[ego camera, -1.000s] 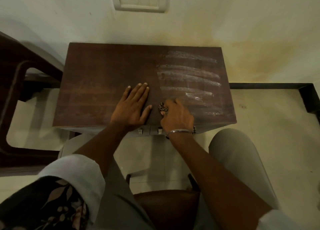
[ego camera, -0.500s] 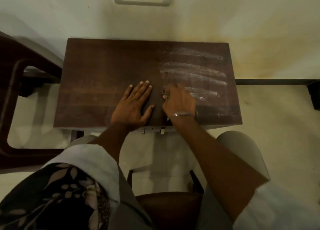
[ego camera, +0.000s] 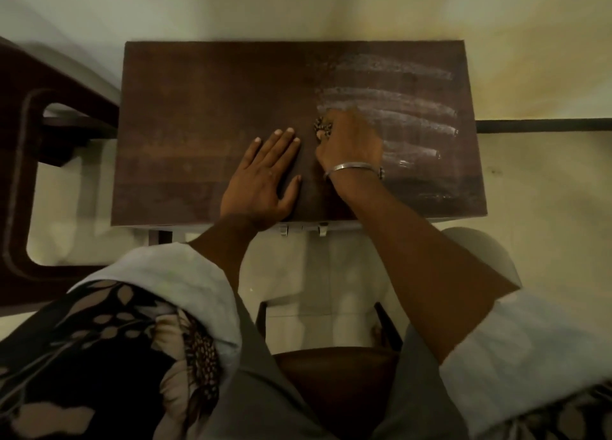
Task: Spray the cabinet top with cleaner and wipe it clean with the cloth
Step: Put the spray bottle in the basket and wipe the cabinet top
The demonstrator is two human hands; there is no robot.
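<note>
Cabinet top [ego camera: 198,125], long axis left-right; cloth [ego camera: 322,130] in right hand [ego camera: 351,145], fingers curled; left hand [ego camera: 261,178] flat, fingers together.

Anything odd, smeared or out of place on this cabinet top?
Yes: whitish horizontal streaks cover the right half of the cabinet top, while the left half is evenly dark. Probably cleaner or residue not yet wiped off. The right hand grips a bunched cloth at their left edge.

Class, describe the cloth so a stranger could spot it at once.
Start at the brown cabinet top by the wall. On it, the right hand, wearing a metal bangle, grips the cloth beside whitish streaks. Only a speckled bunched scrap shows, unlike the flat, empty left hand.
</note>
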